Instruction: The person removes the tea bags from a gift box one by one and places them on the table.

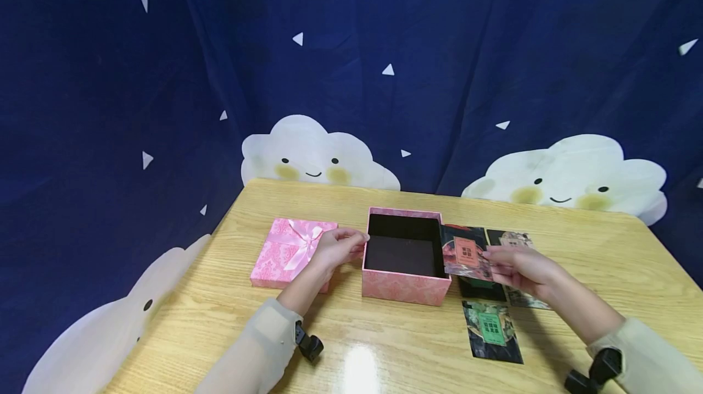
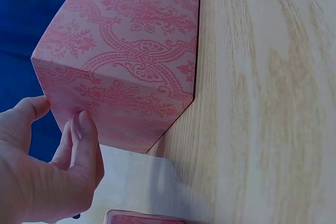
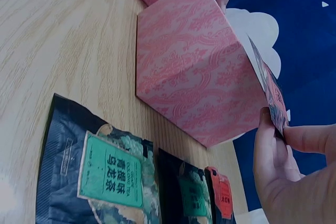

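An open pink patterned gift box (image 1: 406,287) with a dark inside stands mid-table. My left hand (image 1: 340,247) holds the box's left wall at the rim; in the left wrist view, one finger of the hand (image 2: 58,166) reaches the top edge and another digit lies against the outer side. My right hand (image 1: 522,266) pinches a dark tea packet with a red label (image 1: 465,252) by its right edge. This packet (image 3: 273,95) is raised beside the box's right rim, seen nearly edge-on in the right wrist view.
Left of the box lies its pink lid (image 1: 280,250) with a ribbon bow. A green-labelled tea packet (image 1: 492,332) lies at the front right. Behind it are another green-labelled packet (image 3: 191,195), partly covered in the head view, and further packets (image 1: 511,238). A blue curtain (image 1: 351,77) hangs behind the table.
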The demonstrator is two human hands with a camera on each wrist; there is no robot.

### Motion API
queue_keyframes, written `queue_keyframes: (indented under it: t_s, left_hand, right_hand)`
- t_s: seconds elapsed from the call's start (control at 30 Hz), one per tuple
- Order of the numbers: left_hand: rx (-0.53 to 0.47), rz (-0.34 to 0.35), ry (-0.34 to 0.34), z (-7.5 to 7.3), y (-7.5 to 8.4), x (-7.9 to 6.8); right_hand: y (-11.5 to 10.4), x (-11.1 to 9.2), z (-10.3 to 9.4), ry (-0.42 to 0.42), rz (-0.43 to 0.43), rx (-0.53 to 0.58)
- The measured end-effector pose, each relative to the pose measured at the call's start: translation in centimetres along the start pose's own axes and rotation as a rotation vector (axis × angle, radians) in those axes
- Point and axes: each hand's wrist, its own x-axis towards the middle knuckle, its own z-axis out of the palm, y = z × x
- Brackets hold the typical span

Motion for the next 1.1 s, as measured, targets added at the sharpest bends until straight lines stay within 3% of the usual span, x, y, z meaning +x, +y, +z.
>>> queue_keyframes:
  t_s: [0.83, 1.1]
  left_hand:
    - [0.008, 0.014, 0.008, -1.0, -0.2, 0.4]
    - [0.014, -0.004, 0.007, -0.9, -0.3, 0.1]
  right_hand:
    - [2.4, -1.1, -3.5, -0.016, -0.031, 0.044]
    - [3.8, -1.9, -4.9, -0.018, -0.014, -0.022]
